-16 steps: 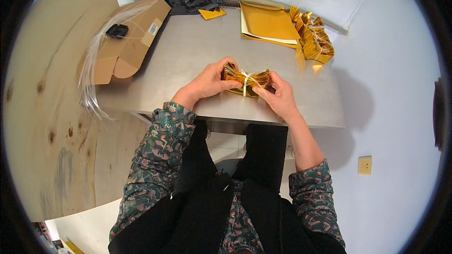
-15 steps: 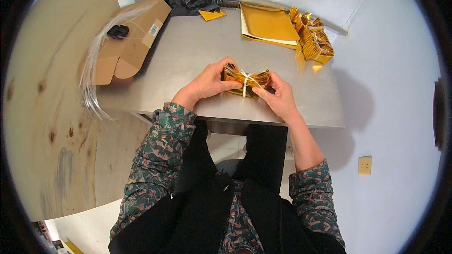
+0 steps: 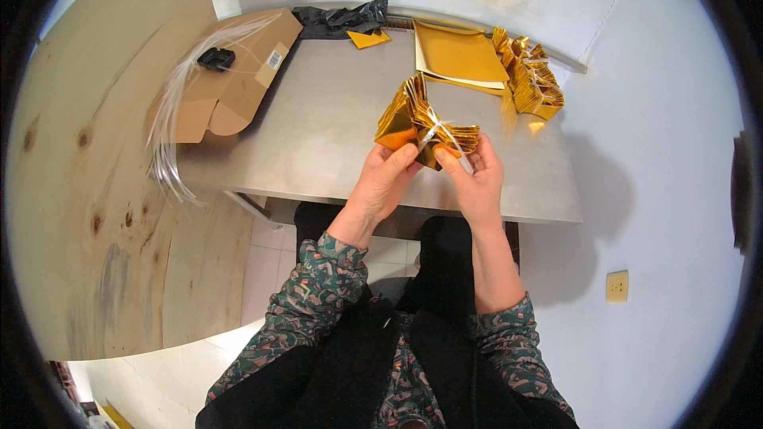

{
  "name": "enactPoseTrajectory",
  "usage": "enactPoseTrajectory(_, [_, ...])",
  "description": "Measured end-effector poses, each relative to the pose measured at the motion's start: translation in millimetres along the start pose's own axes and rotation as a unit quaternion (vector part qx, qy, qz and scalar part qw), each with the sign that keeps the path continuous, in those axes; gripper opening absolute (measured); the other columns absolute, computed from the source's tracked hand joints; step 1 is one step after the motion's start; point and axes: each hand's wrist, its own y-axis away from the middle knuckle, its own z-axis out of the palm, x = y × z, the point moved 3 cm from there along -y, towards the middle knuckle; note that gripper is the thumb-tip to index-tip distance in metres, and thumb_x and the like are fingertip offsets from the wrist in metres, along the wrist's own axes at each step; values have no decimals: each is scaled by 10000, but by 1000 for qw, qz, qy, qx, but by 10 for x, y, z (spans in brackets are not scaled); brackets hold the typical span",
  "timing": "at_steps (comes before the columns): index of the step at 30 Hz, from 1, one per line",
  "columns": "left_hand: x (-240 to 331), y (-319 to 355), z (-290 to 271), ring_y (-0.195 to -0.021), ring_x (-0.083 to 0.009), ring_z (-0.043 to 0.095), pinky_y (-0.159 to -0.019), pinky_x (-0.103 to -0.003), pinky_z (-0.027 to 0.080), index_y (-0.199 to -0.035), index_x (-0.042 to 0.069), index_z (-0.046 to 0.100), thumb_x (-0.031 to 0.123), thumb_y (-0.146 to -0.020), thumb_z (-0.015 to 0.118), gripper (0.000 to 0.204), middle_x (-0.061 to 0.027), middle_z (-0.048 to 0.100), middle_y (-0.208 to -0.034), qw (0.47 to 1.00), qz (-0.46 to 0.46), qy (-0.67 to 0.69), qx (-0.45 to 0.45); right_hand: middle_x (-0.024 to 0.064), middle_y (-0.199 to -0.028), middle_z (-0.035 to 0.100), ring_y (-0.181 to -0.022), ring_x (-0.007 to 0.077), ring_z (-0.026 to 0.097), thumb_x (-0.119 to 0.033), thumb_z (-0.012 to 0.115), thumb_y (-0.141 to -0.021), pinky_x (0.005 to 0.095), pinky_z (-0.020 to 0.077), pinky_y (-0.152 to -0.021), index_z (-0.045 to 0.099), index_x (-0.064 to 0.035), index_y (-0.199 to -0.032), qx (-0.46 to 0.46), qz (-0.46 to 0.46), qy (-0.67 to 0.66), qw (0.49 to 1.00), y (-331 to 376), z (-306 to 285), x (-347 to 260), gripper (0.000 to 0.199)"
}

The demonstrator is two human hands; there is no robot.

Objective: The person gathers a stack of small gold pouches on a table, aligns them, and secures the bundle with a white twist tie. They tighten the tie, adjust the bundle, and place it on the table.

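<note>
Between my two hands is a bundle of folded gold foil paper (image 3: 399,115), tied round its middle with a whitish ribbon (image 3: 435,129). The bundle fans out on both sides of the tie and is tilted, its left part higher. My left hand (image 3: 385,179) grips the lower left part, thumb on the front. My right hand (image 3: 477,179) pinches the right part near the tie, thumb in front and fingers behind. Part of the bundle's underside is hidden by my fingers.
On the metal table (image 3: 318,111), gold sheets (image 3: 461,52) lie at the back right beside tied gold bundles (image 3: 532,83). A cardboard box (image 3: 238,99) at left carries pale ribbon strands (image 3: 168,119) and a black object (image 3: 216,59). Black plastic (image 3: 342,20) and a gold piece (image 3: 369,40) lie behind.
My hands have lifted the tied bundle, turning and tilting it so its left side points up. My left hand has shifted right and under the bundle's lower part.
</note>
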Motion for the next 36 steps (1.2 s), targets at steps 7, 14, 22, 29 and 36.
enactPoseTrajectory(7, [-76,89,110,-1173,-170,585,-1060,-372,443,-1335,71,535,255,-922,716,487,-34,631,-1254,988,-26,152,-26,67,-1048,682,-974,118,624,-48,768,-862,282,495,-887,589,17,-1078,40,-52,74,995,344,81,-187,288])
enactPoseTrajectory(14, [-79,263,164,-1167,-247,606,-1042,-458,478,-1336,55,536,315,-916,709,524,-85,641,-1241,994,-10,102,-49,86,-1127,661,-1045,141,614,-96,822,-812,307,484,-944,546,22,-1186,24,-14,43,999,646,33,-338,479])
enactPoseTrajectory(22, [45,397,287,-1073,-161,639,-981,-326,498,-1252,39,597,163,-883,759,421,-55,675,-1166,994,-25,83,-65,133,-1336,605,-1185,215,585,38,641,-803,366,415,-1057,523,56,-1366,-92,-38,-43,994,573,-539,-847,575])
enactPoseTrajectory(29, [-57,284,307,-1075,-160,631,-989,-329,487,-1233,31,616,153,-852,791,437,-54,675,-1156,997,-46,4,-60,92,-983,667,-912,174,610,-7,661,-858,297,473,-832,666,10,-1006,-216,-54,242,944,249,-577,-998,149])
enactPoseTrajectory(36, [-197,355,241,-1089,-167,629,-1005,-342,482,-1239,40,604,167,-861,784,437,-61,667,-1166,997,-69,10,-44,73,-840,624,-792,176,601,-19,665,-883,294,476,-740,629,-2,-910,-158,-72,218,960,305,-681,-854,48])
